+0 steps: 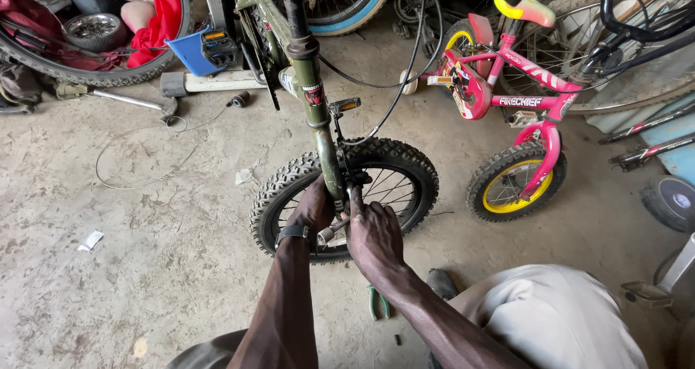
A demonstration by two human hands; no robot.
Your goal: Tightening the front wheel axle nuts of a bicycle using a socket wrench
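left hand (313,208): we see it wrapped around the lower end of the green fork (327,159), centre of frame, fingers closed on it
right hand (373,233): we see it closed on a metal tool (330,231) at the hub, just beside the left hand
knobby front wheel (405,168): centre, upright on the concrete floor (145,217)
pink kids' bike (510,112): right of centre, well apart
green-handled pliers (377,304): on floor, bottom centre
blue box (195,51): upper left
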